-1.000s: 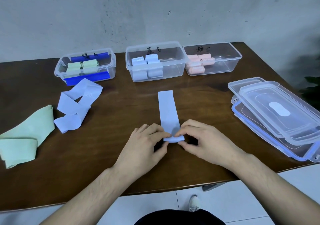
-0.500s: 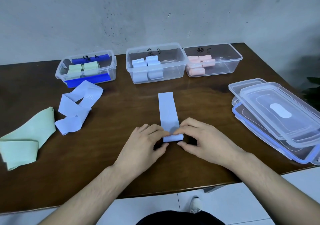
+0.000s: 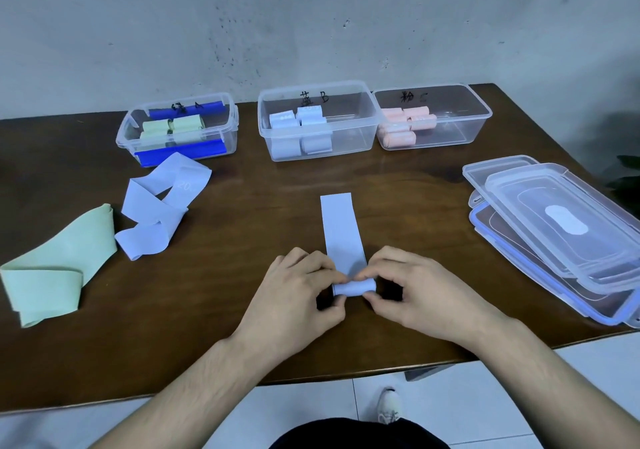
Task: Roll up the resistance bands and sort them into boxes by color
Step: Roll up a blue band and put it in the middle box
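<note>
1. Blue band [image 3: 343, 230] lies flat on the tabletop [image 3: 242, 310], running lengthwise away from the person toward the middle box [image 3: 317, 121]; its near end is already wound into a small roll.
2. Left hand [image 3: 298, 296] and right hand [image 3: 415, 293] each have their grip closed on one end of that roll, thumb below and fingertips on top, pinching it.
3. Most of the strip is not yet rolled, so I judge the step barely begun.
4. Risk: uneven pressure between the two grips would likely skew the roll into a cone, its edges stepping sideways.
5. Risk: easing either pinch may let the springy material unwind.
6. Left of the middle box, the green box [image 3: 178, 130] holds green rolls; right of it, the pink box [image 3: 433, 116] holds pink ones. Blue rolls already sit in the middle box, so a mix-up seems unlikely.
7. Still loose, left of the blue band: a second blue band [image 3: 156, 213] and a green band [image 3: 59, 265]. Stacked lids [image 3: 561, 227] sit to its right.
</note>
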Available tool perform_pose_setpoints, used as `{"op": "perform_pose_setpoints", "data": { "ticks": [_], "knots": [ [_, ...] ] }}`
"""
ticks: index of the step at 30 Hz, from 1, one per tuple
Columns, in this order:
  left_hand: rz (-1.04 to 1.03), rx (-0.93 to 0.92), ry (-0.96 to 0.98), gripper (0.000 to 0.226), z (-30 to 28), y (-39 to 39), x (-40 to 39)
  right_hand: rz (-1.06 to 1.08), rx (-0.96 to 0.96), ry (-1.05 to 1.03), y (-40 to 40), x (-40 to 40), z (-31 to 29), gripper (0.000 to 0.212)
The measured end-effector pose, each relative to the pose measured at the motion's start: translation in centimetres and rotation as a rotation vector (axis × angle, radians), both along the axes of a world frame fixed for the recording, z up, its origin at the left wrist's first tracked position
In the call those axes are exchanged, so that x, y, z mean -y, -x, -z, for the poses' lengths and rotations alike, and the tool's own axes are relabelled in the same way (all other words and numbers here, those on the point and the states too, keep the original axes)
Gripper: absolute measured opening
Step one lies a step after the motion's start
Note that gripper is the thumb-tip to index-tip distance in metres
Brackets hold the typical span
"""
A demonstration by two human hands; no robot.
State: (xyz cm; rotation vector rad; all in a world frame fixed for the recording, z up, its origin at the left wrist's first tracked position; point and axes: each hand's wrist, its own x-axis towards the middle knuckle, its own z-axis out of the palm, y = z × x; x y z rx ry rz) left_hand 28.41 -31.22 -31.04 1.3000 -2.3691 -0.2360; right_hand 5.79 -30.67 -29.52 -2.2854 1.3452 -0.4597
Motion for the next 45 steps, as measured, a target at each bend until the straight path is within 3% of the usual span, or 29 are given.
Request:
{"op": "perform_pose_setpoints", "data": {
  "ticks": [9, 21, 29, 40, 45],
  "knots": [
    [-0.027, -0.004, -0.069, 0.042, -0.1, 0.0, 0.1, 0.04, 0.022, 0.042, -0.4, -0.2, 0.4, 0.023],
    [-0.079, -0.148, -0.04, 0.02, 0.4, 0.2, 0.3, 0.061, 0.062, 0.052, -0.4, 0.3, 0.6, 0.028],
    [-0.073, -0.146, -0.049, 0.02, 0.4, 0.0, 0.7, 0.064, 0.06, 0.066, -0.5, 0.5, 0.4, 0.023],
    [-0.073, -0.1, -0.004, 0.02, 0.5, 0.1, 1.4, 0.035, -0.072, 0.071, -0.4, 1.4, 0.3, 0.035],
    [-0.075, -0.083, -0.054, 0.026, 0.2, 0.0, 1.6, 0.033, -0.073, 0.094, -0.6, 1.6, 0.0, 0.025]
  ]
}}
